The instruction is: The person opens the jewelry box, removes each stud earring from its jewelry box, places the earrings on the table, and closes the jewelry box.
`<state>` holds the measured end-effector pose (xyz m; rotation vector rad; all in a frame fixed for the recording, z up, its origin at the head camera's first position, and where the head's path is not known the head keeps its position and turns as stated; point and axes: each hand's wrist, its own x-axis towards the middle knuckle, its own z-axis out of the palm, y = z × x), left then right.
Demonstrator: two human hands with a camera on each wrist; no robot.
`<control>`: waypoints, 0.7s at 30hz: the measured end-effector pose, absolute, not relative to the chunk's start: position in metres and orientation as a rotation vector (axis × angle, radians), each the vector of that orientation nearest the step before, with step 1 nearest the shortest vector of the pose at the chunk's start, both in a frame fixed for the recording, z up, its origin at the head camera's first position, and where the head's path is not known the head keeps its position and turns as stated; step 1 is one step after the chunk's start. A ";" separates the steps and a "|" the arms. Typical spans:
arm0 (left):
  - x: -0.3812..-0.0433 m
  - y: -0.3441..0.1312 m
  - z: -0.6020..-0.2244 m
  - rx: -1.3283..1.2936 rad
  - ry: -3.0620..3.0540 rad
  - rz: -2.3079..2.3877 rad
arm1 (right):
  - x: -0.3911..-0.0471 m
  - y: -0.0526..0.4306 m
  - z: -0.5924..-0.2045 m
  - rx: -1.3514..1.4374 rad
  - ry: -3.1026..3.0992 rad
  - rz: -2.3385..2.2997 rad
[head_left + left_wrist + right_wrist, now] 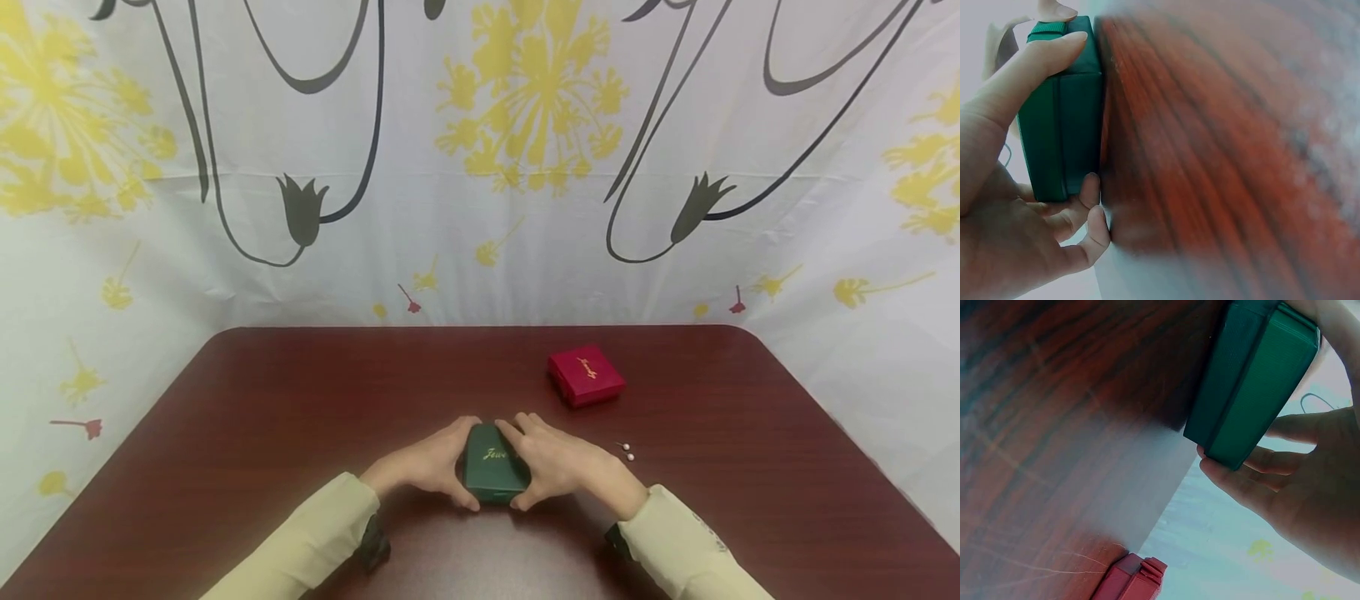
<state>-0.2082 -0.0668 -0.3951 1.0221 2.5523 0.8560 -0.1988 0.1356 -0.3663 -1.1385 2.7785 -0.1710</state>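
Observation:
A closed green jewelry box (491, 473) with gold lettering on its lid lies flat on the table, between both hands. My left hand (429, 460) grips its left side, thumb at the near edge and fingers at the far edge. From the right, my right hand (561, 460) grips it the same way and covers part of the lettering. In the left wrist view the green box (1079, 119) shows a ribbed tab at its front, beside the thumb. The right wrist view shows the box (1257, 387) with fingers curled at its far end.
A closed red jewelry box (588, 375) lies farther back to the right on the dark red wooden table (315, 383). Two small pearl-like earrings (630, 457) lie right of my right hand. A patterned white curtain (420, 217) hangs behind the table.

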 end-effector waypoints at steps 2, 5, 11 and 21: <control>-0.209 -0.066 -0.395 1.035 2.558 0.834 | -0.199 0.135 -0.366 -1.124 2.775 -0.170; -0.210 -0.066 -0.395 1.045 2.565 0.799 | -0.199 0.135 -0.366 -1.121 2.770 -0.173; -0.210 -0.065 -0.396 1.037 2.576 0.772 | -0.200 0.136 -0.369 -1.145 2.765 -0.185; -0.209 -0.063 -0.393 1.025 2.580 0.753 | -0.203 0.135 -0.370 -1.106 2.776 -0.180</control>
